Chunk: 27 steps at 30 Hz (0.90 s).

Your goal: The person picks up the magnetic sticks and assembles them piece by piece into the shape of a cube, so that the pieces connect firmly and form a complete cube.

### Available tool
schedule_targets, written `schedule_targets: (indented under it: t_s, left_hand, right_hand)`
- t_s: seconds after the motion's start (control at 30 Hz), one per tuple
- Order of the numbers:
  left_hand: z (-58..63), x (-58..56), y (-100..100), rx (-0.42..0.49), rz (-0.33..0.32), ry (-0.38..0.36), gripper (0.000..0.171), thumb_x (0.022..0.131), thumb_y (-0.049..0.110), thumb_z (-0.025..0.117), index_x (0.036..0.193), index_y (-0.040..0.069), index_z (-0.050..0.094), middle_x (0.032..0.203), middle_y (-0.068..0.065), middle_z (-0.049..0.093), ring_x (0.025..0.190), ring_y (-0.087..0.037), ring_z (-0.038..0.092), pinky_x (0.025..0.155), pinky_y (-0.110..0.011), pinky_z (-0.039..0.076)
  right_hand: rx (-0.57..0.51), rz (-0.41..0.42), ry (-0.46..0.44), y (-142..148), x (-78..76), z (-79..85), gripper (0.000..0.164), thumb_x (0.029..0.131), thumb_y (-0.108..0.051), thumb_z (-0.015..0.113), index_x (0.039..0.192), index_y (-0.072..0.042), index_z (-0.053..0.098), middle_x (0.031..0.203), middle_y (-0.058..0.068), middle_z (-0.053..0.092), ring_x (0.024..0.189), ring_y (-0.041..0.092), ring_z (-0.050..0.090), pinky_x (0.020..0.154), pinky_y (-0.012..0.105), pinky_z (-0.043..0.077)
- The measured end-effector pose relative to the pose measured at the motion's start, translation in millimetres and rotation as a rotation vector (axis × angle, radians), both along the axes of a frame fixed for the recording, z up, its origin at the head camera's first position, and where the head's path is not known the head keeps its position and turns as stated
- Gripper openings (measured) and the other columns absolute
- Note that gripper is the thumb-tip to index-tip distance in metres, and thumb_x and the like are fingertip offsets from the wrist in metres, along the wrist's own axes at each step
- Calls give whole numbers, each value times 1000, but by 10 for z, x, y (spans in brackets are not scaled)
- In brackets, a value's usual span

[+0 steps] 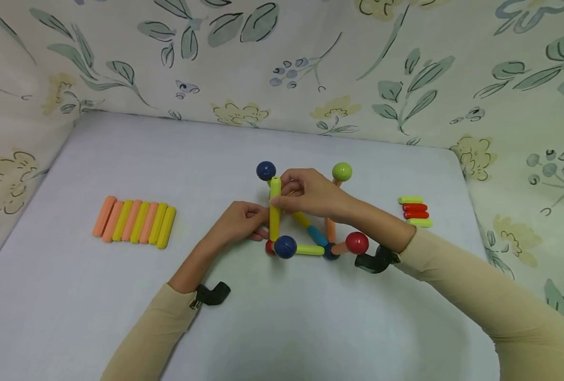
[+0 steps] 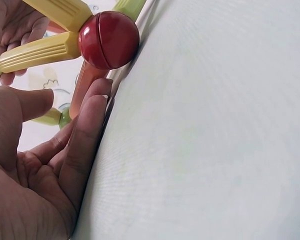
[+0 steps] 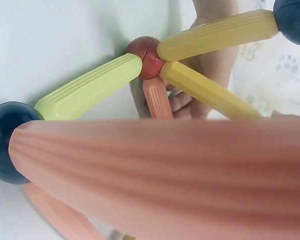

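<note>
My right hand pinches a yellow stick between thumb and fingers near its lime-green upper end. That stick's lower end meets a red ball at a corner of a ball-and-stick frame. Beside this corner is my left hand, low at the table, its thumb apart and its fingertips close to an orange stick in the left wrist view. Balls top the frame's raised sticks: dark blue, red, lime green and another dark blue ball. A blue stick lies low within the frame.
On the left, a row of several orange and yellow sticks lies on the white table. Short red and lime-green sticks lie stacked in a column at the right. Floral cloth hangs behind the table.
</note>
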<state>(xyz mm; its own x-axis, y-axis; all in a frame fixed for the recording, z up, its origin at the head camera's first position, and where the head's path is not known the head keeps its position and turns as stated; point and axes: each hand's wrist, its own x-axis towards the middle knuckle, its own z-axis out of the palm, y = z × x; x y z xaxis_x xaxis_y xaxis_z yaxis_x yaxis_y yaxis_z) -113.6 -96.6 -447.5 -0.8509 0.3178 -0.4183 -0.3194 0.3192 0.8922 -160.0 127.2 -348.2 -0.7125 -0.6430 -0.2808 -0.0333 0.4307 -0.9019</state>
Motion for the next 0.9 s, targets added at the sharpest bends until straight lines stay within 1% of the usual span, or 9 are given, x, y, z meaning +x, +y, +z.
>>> schedule_targets:
  t_s: [0.23,0.43,0.53,0.6,0.67,0.73,0.8,0.87,0.9]
  left_hand:
    - [-10,0,2,23,16,7,50,110,41,58,131,-2,68,104,-14,79,79,-23,79,71,-33,66]
    - [-29,0,32,41,29,21,47,110,39,58,130,-2,69,100,-13,79,77,-22,79,69,-32,65]
    - [-40,-7,34,52,16,21,45,110,37,59,131,-3,68,100,-14,80,77,-22,79,69,-32,65]
    - [-26,-9,12,28,10,40,43,109,36,60,130,-1,69,102,-13,79,79,-23,79,71,-33,66]
    - [16,-22,-24,-45,28,129,40,107,35,63,129,2,69,104,-12,79,81,-23,77,73,-34,65]
    - [77,-56,-57,-135,68,251,37,105,35,68,129,7,68,109,-10,77,88,-24,76,79,-37,63]
    - [140,-123,-71,-195,94,390,39,103,31,72,134,10,64,119,-9,73,101,-26,74,86,-42,62]
    - [186,-212,-61,-204,79,495,44,101,26,75,140,11,61,131,-10,69,116,-28,70,96,-44,60]
    - [199,-257,-51,-175,56,520,46,101,22,75,142,10,60,135,-11,67,122,-30,68,99,-46,60]
  right_hand:
    - [-3,-4,-15,7,21,7,24,101,-17,74,117,-4,63,106,8,79,104,42,73,89,36,63]
    - [-2,10,0,29,17,2,24,101,-18,73,119,-4,63,108,8,79,102,42,73,89,36,62]
    - [-12,7,-10,39,13,-2,24,101,-17,73,118,-3,63,107,9,78,104,42,73,91,38,63]
    - [-17,1,-23,45,15,0,24,101,-17,74,117,-4,63,106,9,78,105,43,73,92,41,62]
    - [-29,-2,-40,47,17,-5,24,100,-17,74,117,-4,63,107,11,77,106,44,72,95,45,62]
    - [-37,0,-43,52,16,-12,25,100,-18,74,118,-4,64,109,14,76,106,44,72,95,47,61]
    - [-49,1,-47,56,15,-15,25,100,-17,75,118,-4,64,110,17,75,106,45,72,96,49,61]
    - [-56,0,-47,59,14,-23,25,100,-17,75,118,-4,65,110,18,74,106,45,72,95,49,61]
    - [-58,0,-50,58,15,-29,25,100,-17,75,118,-4,65,109,18,74,106,45,72,95,49,61]
